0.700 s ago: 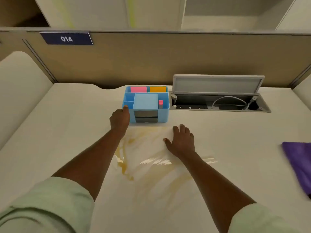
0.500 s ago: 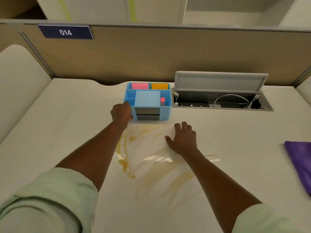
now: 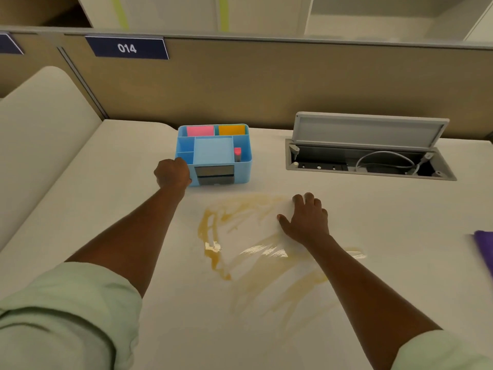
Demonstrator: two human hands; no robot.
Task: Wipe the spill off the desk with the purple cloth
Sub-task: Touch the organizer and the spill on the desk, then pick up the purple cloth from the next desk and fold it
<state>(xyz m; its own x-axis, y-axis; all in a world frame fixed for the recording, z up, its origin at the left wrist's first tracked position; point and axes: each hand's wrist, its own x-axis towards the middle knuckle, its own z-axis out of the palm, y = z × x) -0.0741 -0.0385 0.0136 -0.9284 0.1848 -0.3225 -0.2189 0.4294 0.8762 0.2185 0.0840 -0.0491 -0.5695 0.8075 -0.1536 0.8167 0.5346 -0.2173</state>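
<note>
Your desk (image 3: 112, 209) carries a smeared amber spill (image 3: 240, 236) at centre. At 12 o'clock of it sits the blue organizer (image 3: 221, 156), gripped at its left corner by your left hand (image 3: 172, 173), fingers curled. Your right hand (image 3: 306, 218) lies flat, fingers narrow. The purple cloth (image 3: 485, 247) lies at 3 o'clock.

An office workstation, a numbered desk in a shared room.

The pale desk (image 3: 373, 204) is closed at 12 o'clock by a tan partition panel (image 3: 266, 86), and a dark blue label (image 3: 127, 48) with the number 014 is fixed on it at 11 o'clock. At 1 o'clock an open cable hatch (image 3: 368, 148) in the desktop shows a white cable (image 3: 384, 158). A blue desk organizer (image 3: 213, 153) holds pink and orange sticky notes.
</note>
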